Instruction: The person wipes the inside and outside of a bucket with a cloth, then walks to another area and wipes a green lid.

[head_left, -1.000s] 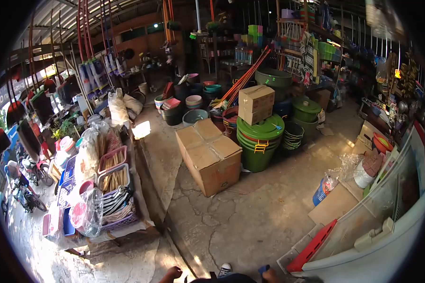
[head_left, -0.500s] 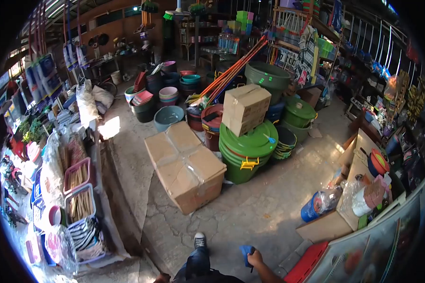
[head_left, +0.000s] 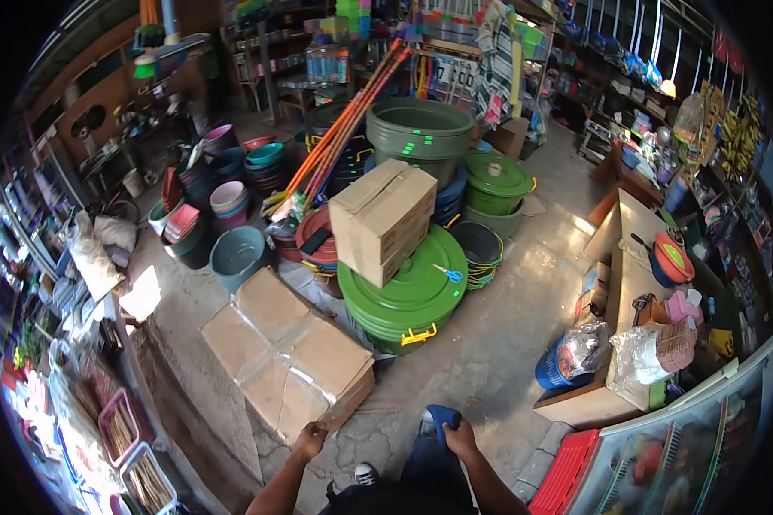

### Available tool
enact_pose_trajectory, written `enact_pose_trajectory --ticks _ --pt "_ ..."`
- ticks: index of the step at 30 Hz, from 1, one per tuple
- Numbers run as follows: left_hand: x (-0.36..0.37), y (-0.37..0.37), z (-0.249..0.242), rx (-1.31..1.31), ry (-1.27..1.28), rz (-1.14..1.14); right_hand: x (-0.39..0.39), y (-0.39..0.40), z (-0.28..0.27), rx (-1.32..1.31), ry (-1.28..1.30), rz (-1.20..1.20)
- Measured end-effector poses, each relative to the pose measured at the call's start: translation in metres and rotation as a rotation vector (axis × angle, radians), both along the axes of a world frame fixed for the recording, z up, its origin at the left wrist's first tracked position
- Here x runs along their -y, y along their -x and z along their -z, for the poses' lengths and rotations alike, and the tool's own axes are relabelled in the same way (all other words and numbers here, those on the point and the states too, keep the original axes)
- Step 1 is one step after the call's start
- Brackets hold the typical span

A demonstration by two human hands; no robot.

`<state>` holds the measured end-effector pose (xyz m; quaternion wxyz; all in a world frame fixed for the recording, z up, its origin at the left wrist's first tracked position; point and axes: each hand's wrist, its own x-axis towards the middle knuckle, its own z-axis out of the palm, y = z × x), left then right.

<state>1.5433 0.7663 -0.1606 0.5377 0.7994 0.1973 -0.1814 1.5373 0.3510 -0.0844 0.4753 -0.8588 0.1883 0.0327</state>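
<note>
My left hand [head_left: 311, 439] is closed near the lower front corner of the large taped cardboard box [head_left: 288, 348]; what its fingers hold, if anything, is too small to make out. In my right hand [head_left: 461, 438] is a blue cloth-like item [head_left: 442, 421], gripped above my leg. Past the large box, a smaller cardboard box [head_left: 382, 219] rests on the green lid [head_left: 404, 279] of a big tub with a yellow handle. Blue scissors [head_left: 449, 273] lie on that lid.
Nested black buckets [head_left: 477, 245] and a green lidded bin [head_left: 496, 184] stand behind the tub. A wooden counter [head_left: 614, 335] with a blue basket [head_left: 563, 365] beside it is at right. Crates of goods [head_left: 120, 425] line the left, along a floor ledge. A red crate [head_left: 567, 472] sits at lower right.
The view has moved forward and turned right, so the boxes and tub appear further left. My left hand has risen fully into view. My right hand still holds the blue item.
</note>
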Motion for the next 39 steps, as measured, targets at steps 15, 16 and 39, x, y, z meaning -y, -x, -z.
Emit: enact_pose_trajectory --ticks 15,16,39 --pt "0.259 -0.331 -0.092 0.119 -0.111 0.287 0.048 -0.390 -0.073 0.394 0.301 -0.749" --pt "0.266 -0.340 -0.085 0.093 -0.112 0.265 0.048 -0.406 -0.056 0.473 0.427 -0.804" --pt "0.336 -0.384 -0.066 -0.109 -0.593 0.510 0.090 -0.485 0.002 -0.118 0.307 -0.816"
